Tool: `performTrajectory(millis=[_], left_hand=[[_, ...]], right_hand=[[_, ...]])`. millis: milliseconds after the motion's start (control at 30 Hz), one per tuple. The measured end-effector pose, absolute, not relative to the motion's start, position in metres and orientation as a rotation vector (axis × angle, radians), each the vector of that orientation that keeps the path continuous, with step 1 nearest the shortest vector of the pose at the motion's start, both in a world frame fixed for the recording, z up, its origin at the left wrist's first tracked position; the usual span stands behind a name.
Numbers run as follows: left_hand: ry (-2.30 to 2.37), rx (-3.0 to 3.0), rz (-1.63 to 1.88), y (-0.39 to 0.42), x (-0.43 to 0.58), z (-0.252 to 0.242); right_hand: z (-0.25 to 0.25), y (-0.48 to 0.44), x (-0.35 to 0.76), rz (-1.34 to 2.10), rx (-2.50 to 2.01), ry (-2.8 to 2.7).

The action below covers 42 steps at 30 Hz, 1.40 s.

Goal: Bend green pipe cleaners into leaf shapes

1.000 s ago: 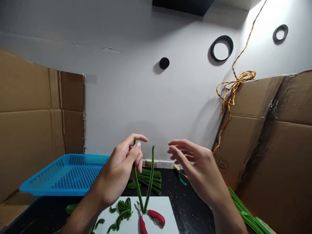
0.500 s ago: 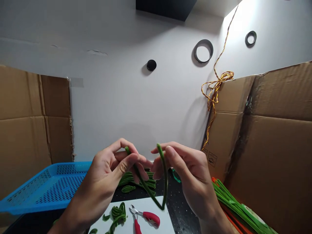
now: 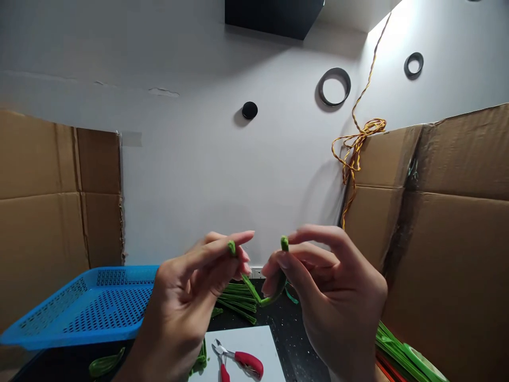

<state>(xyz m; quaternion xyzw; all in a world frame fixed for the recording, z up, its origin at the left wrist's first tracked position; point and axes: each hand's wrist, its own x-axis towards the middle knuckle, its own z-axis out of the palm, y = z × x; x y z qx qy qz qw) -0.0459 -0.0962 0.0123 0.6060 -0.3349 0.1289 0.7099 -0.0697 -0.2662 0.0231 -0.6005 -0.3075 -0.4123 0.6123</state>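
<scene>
A green pipe cleaner [image 3: 252, 289], bent into a V with its point low, spans both hands. My left hand [image 3: 186, 297] pinches one arm of it, with the tip poking up by the index finger. The other arm is in the grip of my right hand [image 3: 338, 297], its end showing above the thumb. Below lie red-handled nippers [image 3: 247, 361], jaws apart, on a white board [image 3: 258, 335]. Coiled green pipe cleaner pieces [image 3: 201, 361] on the board are partly hidden by my left hand. Behind the hands is a bundle of green pipe cleaners [image 3: 240, 302].
A blue perforated basket [image 3: 79, 313] stands at left, with a green leaf-shaped loop [image 3: 106, 365] in front. Green and orange pipe cleaners [image 3: 401, 353] and a tape roll [image 3: 423, 361] lie at right. Cardboard panels [image 3: 457, 265] flank both sides.
Both hands have turned and my right hand has moved right. The pipe cleaner's bend has risen and opened wider, and its two ends now point towards me.
</scene>
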Motion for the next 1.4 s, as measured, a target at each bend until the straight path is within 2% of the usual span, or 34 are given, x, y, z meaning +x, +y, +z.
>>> performTrajectory(millis=[167,533,767,900,1200,1400], left_hand=[[-0.641,1.259,0.208,-0.108,-0.045,0.009],[-0.619,1.290,0.303,-0.108,-0.039,0.009],[-0.645,1.333,0.155,-0.108,-0.038,0.008],[-0.671,1.251,0.092,-0.112,-0.038,0.008],[-0.663,1.271,0.193,-0.105,-0.033,0.007],[-0.594,1.329,0.223,-0.102,-0.034,0.006]], right_hand=[[0.024,-0.268,-0.064,-0.946,-1.515,-0.695],[0.023,-0.273,-0.060,-0.882,-1.632,-0.783],[0.023,-0.273,-0.058,-0.821,-1.650,-0.739],[0.021,-0.271,-0.059,-0.905,-1.677,-0.772],[0.018,-0.270,-0.059,-1.269,-1.870,-0.826],[0.018,-0.268,-0.057,-1.321,-1.933,-0.857]])
